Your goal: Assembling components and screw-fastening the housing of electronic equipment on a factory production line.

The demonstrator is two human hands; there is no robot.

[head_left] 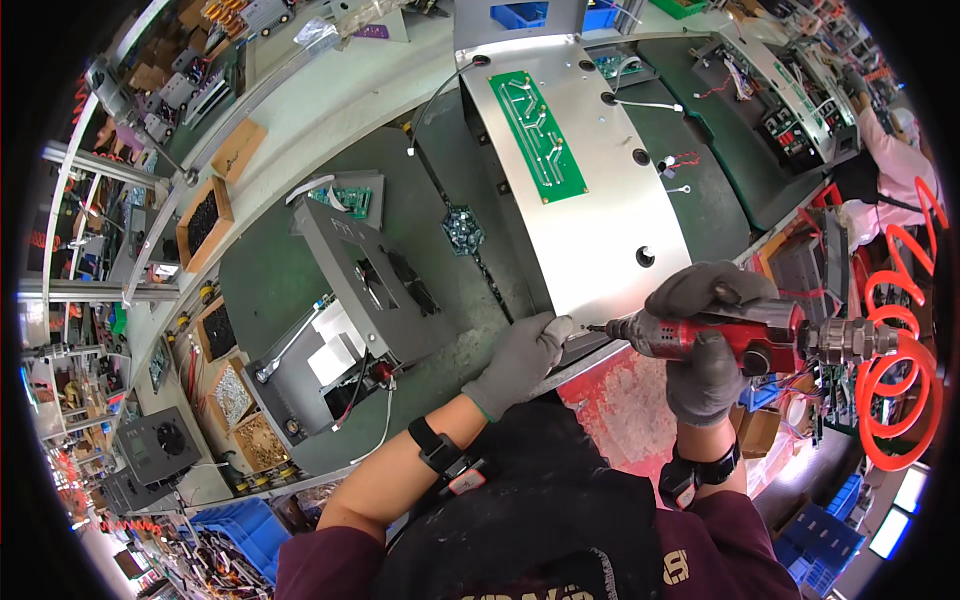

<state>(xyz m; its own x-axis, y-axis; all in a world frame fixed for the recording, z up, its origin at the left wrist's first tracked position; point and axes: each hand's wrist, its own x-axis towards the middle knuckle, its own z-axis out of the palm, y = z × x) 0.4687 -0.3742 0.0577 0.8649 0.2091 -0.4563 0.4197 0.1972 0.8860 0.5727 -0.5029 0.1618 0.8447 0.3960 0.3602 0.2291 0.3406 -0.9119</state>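
My right hand (703,388), in a grey glove, is wrapped round a red pneumatic screwdriver (675,335). The tool lies level, its bit pointing left at the near edge of a bent silver metal panel (600,215). Just left of the bit tip, my gloved left hand (520,362) rests at the panel's near corner, fingers drawn together; whatever they hold is hidden. On the panel lies a long green circuit board (540,135), with several black grommets along the panel's right side. A coiled orange air hose (890,390) hangs beyond the tool's rear fitting.
Left of the panel stands an open dark grey metal housing (355,275) with loose wires. Wooden trays of small fasteners (233,395) line the bench's left edge. A cable with a dark hex-shaped part (463,230) lies between. At the far right, another person in pink (890,165) works.
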